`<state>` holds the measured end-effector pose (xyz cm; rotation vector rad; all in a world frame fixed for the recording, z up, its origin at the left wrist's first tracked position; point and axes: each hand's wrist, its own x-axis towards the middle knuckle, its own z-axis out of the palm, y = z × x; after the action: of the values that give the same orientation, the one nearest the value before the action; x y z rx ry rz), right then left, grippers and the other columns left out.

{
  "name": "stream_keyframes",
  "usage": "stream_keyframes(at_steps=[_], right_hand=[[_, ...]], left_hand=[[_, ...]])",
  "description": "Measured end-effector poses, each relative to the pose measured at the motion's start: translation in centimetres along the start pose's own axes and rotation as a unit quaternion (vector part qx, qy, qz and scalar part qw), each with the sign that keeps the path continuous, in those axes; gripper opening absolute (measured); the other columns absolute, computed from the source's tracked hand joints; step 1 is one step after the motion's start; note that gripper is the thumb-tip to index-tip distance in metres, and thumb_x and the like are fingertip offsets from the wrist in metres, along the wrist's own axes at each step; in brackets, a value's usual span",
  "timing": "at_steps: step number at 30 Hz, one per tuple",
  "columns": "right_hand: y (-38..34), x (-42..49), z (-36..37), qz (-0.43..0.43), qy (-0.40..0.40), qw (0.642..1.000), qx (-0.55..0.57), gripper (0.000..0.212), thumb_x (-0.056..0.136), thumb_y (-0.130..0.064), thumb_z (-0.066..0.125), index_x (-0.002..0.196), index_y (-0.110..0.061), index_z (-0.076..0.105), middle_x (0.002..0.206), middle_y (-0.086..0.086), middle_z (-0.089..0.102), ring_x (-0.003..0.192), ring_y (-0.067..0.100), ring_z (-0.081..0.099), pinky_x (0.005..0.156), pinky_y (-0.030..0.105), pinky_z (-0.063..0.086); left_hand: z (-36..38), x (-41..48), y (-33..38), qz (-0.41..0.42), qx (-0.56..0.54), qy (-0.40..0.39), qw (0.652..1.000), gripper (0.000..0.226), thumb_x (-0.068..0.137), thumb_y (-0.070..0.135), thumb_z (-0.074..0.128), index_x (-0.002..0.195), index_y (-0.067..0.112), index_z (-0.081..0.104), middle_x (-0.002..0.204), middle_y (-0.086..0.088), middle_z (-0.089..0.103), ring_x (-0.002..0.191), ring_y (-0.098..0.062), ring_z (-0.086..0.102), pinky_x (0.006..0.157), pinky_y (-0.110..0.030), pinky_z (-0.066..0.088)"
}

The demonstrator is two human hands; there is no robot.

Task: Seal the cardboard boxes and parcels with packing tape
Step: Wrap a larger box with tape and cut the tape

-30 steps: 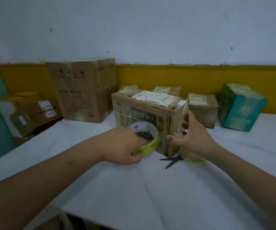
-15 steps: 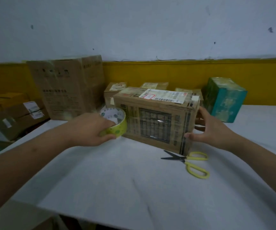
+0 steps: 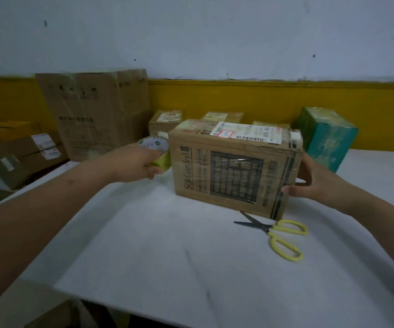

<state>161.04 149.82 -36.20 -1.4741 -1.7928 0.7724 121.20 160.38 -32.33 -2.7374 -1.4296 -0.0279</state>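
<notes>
A brown cardboard box with a shipping label on top stands on the white table. My left hand grips a yellow-green roll of packing tape against the box's left end; part of the roll is hidden behind the box corner. My right hand holds the box's right end, thumb on the front face and fingers round the side.
Yellow-handled scissors lie on the table just in front of the box. A tall cardboard box stands at the back left, small parcels behind the box, a teal box at the right, more boxes far left.
The box has been turned so its long printed face looks at me. My left hand carried the tape roll from the front round to the box's left end.
</notes>
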Motion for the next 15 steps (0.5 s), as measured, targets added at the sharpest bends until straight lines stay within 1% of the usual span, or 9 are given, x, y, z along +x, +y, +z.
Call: stream_keyframes(at_steps=[2, 4, 7, 9, 10, 12, 13, 14, 15], right_hand=[[0.0, 0.0, -0.1, 0.007, -0.006, 1.0, 0.005, 0.116, 0.051, -0.056, 0.084, 0.148, -0.046, 0.021, 0.144, -0.015, 0.048, 0.135, 0.011, 0.045, 0.111, 0.041, 0.04], [0.0, 0.1, -0.3, 0.013, -0.015, 1.0, 0.018, 0.113, 0.054, -0.051, 0.084, 0.147, -0.047, 0.02, 0.145, -0.016, 0.046, 0.137, 0.01, 0.042, 0.112, 0.037, 0.038], [0.3, 0.3, -0.7, 0.02, -0.03, 0.999, 0.035, 0.11, 0.062, -0.048, 0.083, 0.149, -0.049, 0.017, 0.148, -0.019, 0.043, 0.14, 0.009, 0.037, 0.114, 0.039, 0.034], [0.6, 0.4, -0.6, 0.025, -0.027, 0.998, 0.045, 0.102, 0.07, -0.041, 0.077, 0.151, -0.047, 0.015, 0.142, -0.023, 0.046, 0.139, 0.008, 0.037, 0.113, 0.038, 0.033], [0.6, 0.5, -0.3, 0.025, -0.015, 0.998, 0.048, 0.098, 0.073, -0.041, 0.076, 0.151, -0.045, 0.017, 0.137, -0.027, 0.048, 0.137, 0.008, 0.039, 0.113, 0.038, 0.033], [0.6, 0.6, 0.3, 0.021, 0.022, 0.999, 0.045, 0.087, 0.075, -0.049, 0.075, 0.148, -0.042, 0.027, 0.126, -0.032, 0.055, 0.128, 0.003, 0.048, 0.108, 0.036, 0.04], [0.6, 0.6, 0.5, 0.019, 0.039, 0.998, 0.049, 0.079, 0.076, -0.053, 0.073, 0.144, -0.041, 0.033, 0.121, -0.034, 0.059, 0.12, -0.005, 0.053, 0.101, 0.031, 0.045], [0.4, 0.5, 0.6, 0.016, 0.053, 0.997, 0.056, 0.069, 0.079, -0.053, 0.07, 0.139, -0.041, 0.039, 0.114, -0.037, 0.061, 0.111, -0.012, 0.056, 0.093, 0.025, 0.047], [0.4, 0.4, 0.4, 0.017, 0.064, 0.996, 0.064, 0.059, 0.08, -0.05, 0.068, 0.134, -0.042, 0.044, 0.109, -0.037, 0.063, 0.104, -0.015, 0.058, 0.089, 0.021, 0.047]], left_hand=[[-0.7, 1.1, 0.6, 0.003, -0.001, -0.003, 1.0, 0.008, 0.098, 0.044, 0.054, 0.095, 0.039, 0.049, 0.091, 0.013, 0.068, 0.089, -0.009, 0.061, 0.077, -0.03, 0.048], [-1.1, 2.0, 0.8, 0.016, -0.008, -0.001, 1.0, 0.007, 0.097, 0.042, 0.057, 0.093, 0.037, 0.054, 0.094, 0.013, 0.069, 0.09, -0.009, 0.062, 0.079, -0.03, 0.049], [-0.6, 3.1, 0.6, 0.026, -0.062, 0.002, 0.998, 0.012, 0.096, 0.036, 0.06, 0.103, 0.027, 0.065, 0.113, 0.007, 0.064, 0.1, -0.01, 0.06, 0.093, -0.037, 0.05], [-0.1, 3.5, 0.9, 0.032, -0.071, 0.01, 0.997, 0.018, 0.096, 0.032, 0.061, 0.11, 0.021, 0.066, 0.121, 0.004, 0.059, 0.105, -0.013, 0.058, 0.095, -0.037, 0.05], [0.1, 3.7, 1.0, 0.041, -0.066, 0.021, 0.997, 0.022, 0.096, 0.031, 0.062, 0.113, 0.019, 0.066, 0.124, 0.003, 0.058, 0.107, -0.014, 0.057, 0.094, -0.037, 0.051], [0.6, 4.0, 1.3, 0.066, -0.077, 0.04, 0.994, 0.026, 0.095, 0.029, 0.063, 0.119, 0.018, 0.066, 0.131, 0.005, 0.054, 0.108, -0.013, 0.058, 0.093, -0.036, 0.054], [0.8, 4.0, 1.6, 0.07, -0.086, 0.039, 0.993, 0.027, 0.095, 0.029, 0.063, 0.12, 0.018, 0.066, 0.131, 0.006, 0.053, 0.106, -0.012, 0.06, 0.091, -0.034, 0.056], [1.0, 3.9, 2.0, 0.07, -0.095, 0.035, 0.992, 0.026, 0.095, 0.03, 0.062, 0.119, 0.019, 0.066, 0.129, 0.007, 0.055, 0.102, -0.01, 0.063, 0.087, -0.033, 0.057], [1.2, 3.8, 2.4, 0.073, -0.102, 0.032, 0.992, 0.025, 0.096, 0.031, 0.062, 0.118, 0.019, 0.066, 0.126, 0.007, 0.058, 0.096, -0.008, 0.066, 0.082, -0.032, 0.059]])
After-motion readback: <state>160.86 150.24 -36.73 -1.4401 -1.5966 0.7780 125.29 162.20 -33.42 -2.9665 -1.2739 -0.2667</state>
